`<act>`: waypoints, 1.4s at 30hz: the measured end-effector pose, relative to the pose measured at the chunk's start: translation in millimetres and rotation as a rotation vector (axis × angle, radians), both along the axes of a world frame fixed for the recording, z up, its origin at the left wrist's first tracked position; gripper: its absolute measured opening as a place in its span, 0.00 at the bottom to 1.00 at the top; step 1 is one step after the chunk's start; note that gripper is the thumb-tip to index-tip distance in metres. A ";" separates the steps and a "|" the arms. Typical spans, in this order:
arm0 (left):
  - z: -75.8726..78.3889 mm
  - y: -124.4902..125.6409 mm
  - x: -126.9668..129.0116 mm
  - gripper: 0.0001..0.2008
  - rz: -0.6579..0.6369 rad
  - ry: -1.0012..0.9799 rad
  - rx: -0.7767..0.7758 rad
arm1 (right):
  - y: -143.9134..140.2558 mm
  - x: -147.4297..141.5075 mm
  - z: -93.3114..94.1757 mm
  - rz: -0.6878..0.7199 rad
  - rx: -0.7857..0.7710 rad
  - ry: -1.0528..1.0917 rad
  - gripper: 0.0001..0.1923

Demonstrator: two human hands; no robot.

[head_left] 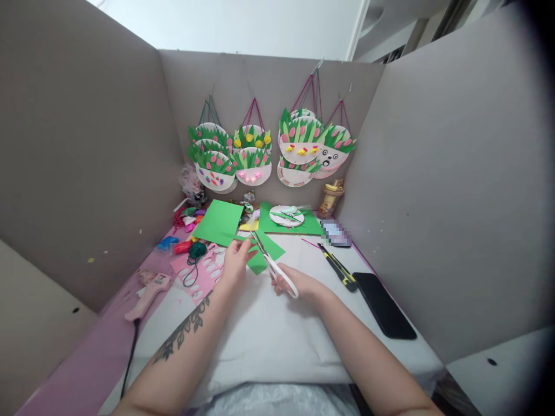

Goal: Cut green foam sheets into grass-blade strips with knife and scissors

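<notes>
My left hand (pixel 236 260) pinches a narrow strip of green paper (pixel 239 237) above the table. In my right hand (pixel 301 280) is a pair of scissors (pixel 277 270) with white handles, its blades pointing away from me and up beside the strip. Whether the blades touch the paper I cannot tell. Just beyond and below my fingers lie cut pieces of green paper (pixel 273 247). A larger green sheet (pixel 222 219) rests behind my left hand.
A white oval plate (pixel 277 216) sits on green card at the back. Yellow-black cutters (pixel 340 268), a black phone (pixel 385 306) and another device (pixel 336 232) lie right. A pink glue gun (pixel 150 296), yarn (pixel 197 250) and pink paper (pixel 212 268) lie left. Plate crafts (pixel 301 151) hang behind.
</notes>
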State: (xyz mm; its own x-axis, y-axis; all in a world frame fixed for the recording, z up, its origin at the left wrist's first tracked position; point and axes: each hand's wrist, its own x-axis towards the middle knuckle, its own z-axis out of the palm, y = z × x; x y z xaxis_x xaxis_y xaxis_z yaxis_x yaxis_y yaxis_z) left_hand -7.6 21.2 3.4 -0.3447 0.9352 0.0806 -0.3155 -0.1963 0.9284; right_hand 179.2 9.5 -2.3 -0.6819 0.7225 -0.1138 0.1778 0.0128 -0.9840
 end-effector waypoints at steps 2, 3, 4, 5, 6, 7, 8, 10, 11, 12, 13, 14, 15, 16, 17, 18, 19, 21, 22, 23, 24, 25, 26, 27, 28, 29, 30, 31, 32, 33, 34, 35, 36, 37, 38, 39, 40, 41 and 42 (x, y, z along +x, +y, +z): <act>-1.4 0.4 0.1 0.15 0.023 -0.010 -0.007 | 0.7 -2.9 -2.1 0.007 0.004 -0.015 0.19; -2.0 0.6 0.0 0.15 0.034 -0.011 -0.008 | 1.0 -4.0 -3.0 0.006 0.005 -0.023 0.18; -2.4 0.7 -0.1 0.14 0.042 -0.010 -0.009 | 1.3 -4.8 -3.8 0.004 0.005 -0.027 0.17; -2.6 0.7 -0.3 0.14 0.049 -0.006 -0.010 | 1.4 -5.2 -4.6 0.000 0.003 -0.030 0.17; -2.7 0.7 -0.4 0.14 0.056 -0.002 -0.012 | 1.5 -5.5 -5.3 -0.002 0.001 -0.031 0.16; -2.5 0.6 -0.6 0.14 0.063 0.004 -0.015 | 1.6 -5.6 -6.1 -0.005 -0.002 -0.032 0.16; -2.2 0.4 -0.6 0.14 0.070 0.010 -0.018 | 1.7 -5.6 -7.1 -0.008 -0.003 -0.031 0.16; -1.7 0.0 -0.6 0.14 0.085 0.022 -0.021 | 2.1 -5.6 -9.7 -0.015 -0.002 -0.030 0.15; -1.4 -0.2 -0.5 0.14 0.091 0.027 -0.021 | 2.6 -5.6 -11.2 -0.017 -0.002 -0.030 0.15; -1.3 -0.5 -0.4 0.14 0.096 0.031 -0.020 | 3.2 -5.7 -12.9 -0.020 -0.001 -0.029 0.15; -1.2 -0.6 -0.3 0.14 0.098 0.035 -0.020 | 4.0 -5.8 -14.5 -0.023 0.001 -0.028 0.14; -1.1 -0.8 -0.3 0.13 0.099 0.038 -0.020 | 4.9 -5.8 -16.1 -0.022 0.002 -0.028 0.14; -1.0 -1.0 -0.3 0.13 0.099 0.041 -0.019 | 5.8 -5.8 -17.4 -0.019 0.001 -0.029 0.14; -0.8 -1.3 -0.3 0.13 0.100 0.046 -0.020 | 6.7 -5.7 -18.6 -0.016 -0.002 -0.030 0.13; -0.6 -1.6 -0.4 0.13 0.100 0.052 -0.021 | 7.6 -5.6 -19.6 -0.012 -0.006 -0.030 0.13; -0.4 -1.9 -0.4 0.13 0.099 0.057 -0.023 | 8.5 -5.4 -20.5 -0.009 -0.010 -0.028 0.13; -0.2 -2.2 -0.4 0.13 0.098 0.061 -0.024 | 9.2 -5.1 -21.4 -0.007 -0.013 -0.026 0.13; 0.0 -2.6 -0.5 0.13 0.093 0.060 -0.023 | 10.5 -4.6 -23.4 -0.007 -0.014 -0.022 0.13; -0.2 -2.6 -0.5 0.14 0.088 0.056 -0.020 | 11.0 -4.4 -24.5 -0.004 -0.014 -0.019 0.13; -0.5 -2.5 -0.5 0.14 0.083 0.051 -0.017 | 11.4 -4.2 -25.4 -0.002 -0.014 -0.016 0.13; -1.0 -2.2 -0.6 0.14 0.079 0.047 -0.013 | 11.5 -4.2 -26.0 -0.002 -0.012 -0.014 0.13; -1.6 -1.8 -0.8 0.15 0.076 0.044 -0.010 | 11.4 -4.2 -26.1 -0.002 -0.011 -0.014 0.12; -2.3 -1.4 -1.0 0.15 0.074 0.043 -0.008 | 11.1 -4.3 -25.7 -0.006 -0.010 -0.014 0.12; -2.9 -0.9 -1.3 0.15 0.072 0.044 -0.008 | 10.5 -4.4 -24.8 -0.012 -0.009 -0.016 0.12; -3.3 -0.5 -1.8 0.15 0.073 0.048 -0.008 | 9.9 -4.5 -23.6 -0.016 -0.012 -0.017 0.11; -3.6 -0.2 -2.3 0.15 0.071 0.053 -0.009 | 9.3 -4.6 -22.2 -0.018 -0.017 -0.016 0.12; -3.6 0.0 -2.9 0.15 0.068 0.061 -0.008 | 8.8 -4.7 -21.1 -0.018 -0.024 -0.012 0.12; -3.2 0.0 -3.6 0.15 0.061 0.069 -0.006 | 8.6 -4.7 -20.3 -0.016 -0.031 -0.008 0.13; -2.6 -0.3 -4.3 0.15 0.052 0.079 -0.004 | 8.6 -4.7 -20.0 -0.017 -0.036 -0.005 0.13; -1.7 -0.7 -5.0 0.15 0.043 0.091 -0.001 | 8.9 -4.6 -20.2 -0.018 -0.040 -0.001 0.13; -0.6 -1.3 -5.7 0.16 0.032 0.102 0.001 | 9.4 -4.4 -20.8 -0.021 -0.042 0.001 0.13; 0.6 -2.0 -6.3 0.16 0.023 0.114 0.001 | 10.1 -4.3 -21.5 -0.021 -0.045 0.000 0.13; 1.8 -2.7 -6.9 0.16 0.016 0.126 0.001 | 10.7 -4.3 -22.1 -0.021 -0.048 -0.001 0.13; 2.8 -3.3 -7.4 0.16 0.010 0.139 0.001 | 11.1 -4.3 -22.5 -0.021 -0.052 0.001 0.13; 3.7 -3.9 -7.9 0.16 0.005 0.150 0.004 | 11.2 -4.4 -22.5 -0.024 -0.057 0.004 0.13; 4.2 -4.3 -8.4 0.17 0.000 0.160 0.008 | 11.0 -4.6 -22.0 -0.028 -0.061 0.005 0.13; 4.5 -4.4 -8.8 0.17 -0.004 0.170 0.015 | 10.5 -4.8 -21.0 -0.034 -0.061 0.004 0.13; 4.5 -4.4 -9.3 0.17 -0.007 0.179 0.023 | 9.9 -5.1 -19.8 -0.042 -0.057 -0.001 0.13; 4.3 -4.3 -9.7 0.17 -0.010 0.185 0.031 | 9.1 -5.3 -18.5 -0.050 -0.049 -0.007 0.13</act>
